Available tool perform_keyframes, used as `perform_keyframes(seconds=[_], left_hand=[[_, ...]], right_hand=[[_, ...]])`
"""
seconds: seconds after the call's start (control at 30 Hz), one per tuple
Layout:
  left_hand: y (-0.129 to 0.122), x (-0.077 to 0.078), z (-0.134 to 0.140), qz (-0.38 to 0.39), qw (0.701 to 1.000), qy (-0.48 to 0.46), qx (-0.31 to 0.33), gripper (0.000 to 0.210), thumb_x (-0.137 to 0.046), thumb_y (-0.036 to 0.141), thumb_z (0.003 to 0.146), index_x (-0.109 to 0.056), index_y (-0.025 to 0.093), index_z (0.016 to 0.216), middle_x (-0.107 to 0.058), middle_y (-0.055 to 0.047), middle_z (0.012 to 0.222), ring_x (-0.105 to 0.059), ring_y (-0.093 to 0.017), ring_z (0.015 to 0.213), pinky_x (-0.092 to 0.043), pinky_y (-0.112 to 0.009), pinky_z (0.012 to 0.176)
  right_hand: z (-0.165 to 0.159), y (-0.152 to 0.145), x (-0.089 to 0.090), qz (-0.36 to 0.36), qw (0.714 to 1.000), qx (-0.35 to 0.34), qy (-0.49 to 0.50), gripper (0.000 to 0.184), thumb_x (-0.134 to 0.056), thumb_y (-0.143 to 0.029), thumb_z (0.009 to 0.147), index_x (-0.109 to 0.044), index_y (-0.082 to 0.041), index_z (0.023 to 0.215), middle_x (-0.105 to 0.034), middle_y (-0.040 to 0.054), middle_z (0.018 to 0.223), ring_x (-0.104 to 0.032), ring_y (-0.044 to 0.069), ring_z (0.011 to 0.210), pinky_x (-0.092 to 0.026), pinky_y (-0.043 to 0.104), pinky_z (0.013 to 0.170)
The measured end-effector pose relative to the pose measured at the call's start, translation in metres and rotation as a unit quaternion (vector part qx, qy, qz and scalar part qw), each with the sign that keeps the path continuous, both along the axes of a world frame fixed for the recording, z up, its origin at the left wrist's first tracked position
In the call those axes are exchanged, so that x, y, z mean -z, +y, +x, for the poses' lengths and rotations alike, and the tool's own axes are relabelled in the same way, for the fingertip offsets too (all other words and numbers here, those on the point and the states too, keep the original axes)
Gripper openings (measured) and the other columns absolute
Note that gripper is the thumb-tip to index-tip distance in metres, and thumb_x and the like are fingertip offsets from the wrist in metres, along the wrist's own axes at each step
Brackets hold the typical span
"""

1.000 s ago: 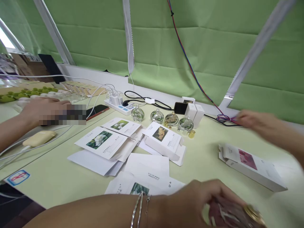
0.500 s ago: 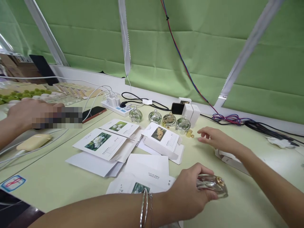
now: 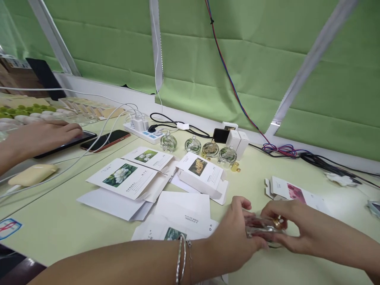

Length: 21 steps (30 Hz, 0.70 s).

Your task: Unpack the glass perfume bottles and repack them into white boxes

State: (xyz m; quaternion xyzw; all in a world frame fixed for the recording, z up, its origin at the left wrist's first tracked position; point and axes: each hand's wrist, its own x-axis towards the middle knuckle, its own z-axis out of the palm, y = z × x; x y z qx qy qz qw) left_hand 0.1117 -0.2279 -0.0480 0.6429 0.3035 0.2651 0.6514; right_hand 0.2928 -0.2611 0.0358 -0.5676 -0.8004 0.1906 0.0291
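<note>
My left hand, with bracelets at the wrist, holds a clear glass perfume bottle low over the table on the right. The bottle lies tilted, its gold neck pointing right. My right hand closes round the neck end, thumb below and fingers above, hiding part of it. Behind my right hand lies a white box with a pink flower picture, its end flap open. Left of my hands are an opened white box with a yellow flower picture and flattened white cartons.
Several round glass bottles stand at the back with small gold parts and upright white boxes. A power strip and cables lie by the wall. A co-worker's hand rests on a dark device at the left, near a phone.
My right hand has come from the far right of the table to the bottle and taken its neck end. The left hand still holds the bottle. The co-worker's hand shifted slightly.
</note>
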Motion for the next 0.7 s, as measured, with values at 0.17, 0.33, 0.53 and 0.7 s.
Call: perform_keyframes(seconds=[0.17, 0.33, 0.53, 0.7], left_hand=[[-0.002, -0.008, -0.005, 0.038, 0.999, 0.024, 0.016, 0.062, -0.060, 0.016, 0.069, -0.028, 0.016, 0.122, -0.036, -0.019, 0.130, -0.040, -0.028, 0.122, -0.033, -0.045, 0.098], [-0.002, -0.003, -0.005, 0.040, 0.999, 0.007, 0.020, 0.063, -0.056, 0.013, 0.069, -0.027, 0.016, 0.125, -0.033, -0.019, 0.133, -0.039, -0.026, 0.124, -0.033, -0.045, 0.100], [-0.001, 0.006, -0.003, 0.058, 0.998, -0.002, 0.029, 0.068, -0.056, 0.014, 0.069, -0.023, 0.014, 0.129, -0.039, -0.018, 0.129, -0.041, -0.025, 0.122, -0.034, -0.044, 0.100], [-0.001, 0.007, -0.003, 0.065, 0.997, 0.006, 0.035, 0.068, -0.055, 0.013, 0.068, -0.023, 0.014, 0.128, -0.040, -0.017, 0.126, -0.042, -0.024, 0.121, -0.036, -0.043, 0.099]], right_hand=[[0.031, 0.041, -0.035, 0.052, 0.996, 0.070, -0.013, 0.027, -0.049, -0.044, 0.082, -0.062, -0.026, 0.096, -0.067, 0.0043, 0.090, -0.063, 0.018, 0.073, -0.047, 0.027, 0.066], [0.054, 0.112, -0.032, 0.103, 0.978, 0.146, -0.109, 0.027, -0.048, -0.037, 0.080, -0.062, -0.020, 0.096, -0.068, 0.0091, 0.091, -0.063, 0.024, 0.082, -0.044, 0.030, 0.066], [0.058, 0.162, 0.008, 0.109, 0.981, 0.119, -0.104, 0.022, -0.053, -0.026, 0.074, -0.065, -0.017, 0.089, -0.068, 0.0069, 0.076, -0.063, 0.022, 0.072, -0.044, 0.029, 0.062], [0.056, 0.165, 0.017, 0.153, 0.978, 0.121, -0.070, 0.031, -0.053, -0.033, 0.077, -0.060, -0.016, 0.102, -0.067, 0.0079, 0.088, -0.063, 0.022, 0.080, -0.046, 0.030, 0.070]])
